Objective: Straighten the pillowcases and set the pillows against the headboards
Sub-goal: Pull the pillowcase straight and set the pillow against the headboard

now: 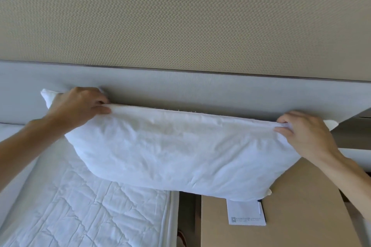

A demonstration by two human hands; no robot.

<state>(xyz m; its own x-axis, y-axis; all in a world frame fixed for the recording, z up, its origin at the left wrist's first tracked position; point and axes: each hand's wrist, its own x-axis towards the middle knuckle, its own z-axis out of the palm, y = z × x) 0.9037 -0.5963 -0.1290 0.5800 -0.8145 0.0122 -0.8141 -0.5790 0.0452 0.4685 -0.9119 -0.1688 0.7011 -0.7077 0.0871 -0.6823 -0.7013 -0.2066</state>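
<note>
A white pillow (180, 150) in a creased white pillowcase hangs in the air in front of the grey padded headboard (200, 86). My left hand (80, 104) pinches its upper left edge. My right hand (307, 136) pinches its upper right edge. The top edge is pulled taut between the two hands. The pillow's lower part hangs over the right side of the bed and over the nightstand. Behind my left hand a corner of another white pillow (47, 95) leans on the headboard.
The bed (80, 216) with a quilted white mattress cover lies at lower left. A light wooden nightstand (301, 216) stands at lower right with a white notepad (245, 214) on it. A narrow gap separates bed and nightstand. A beige textured wall (180, 16) rises above the headboard.
</note>
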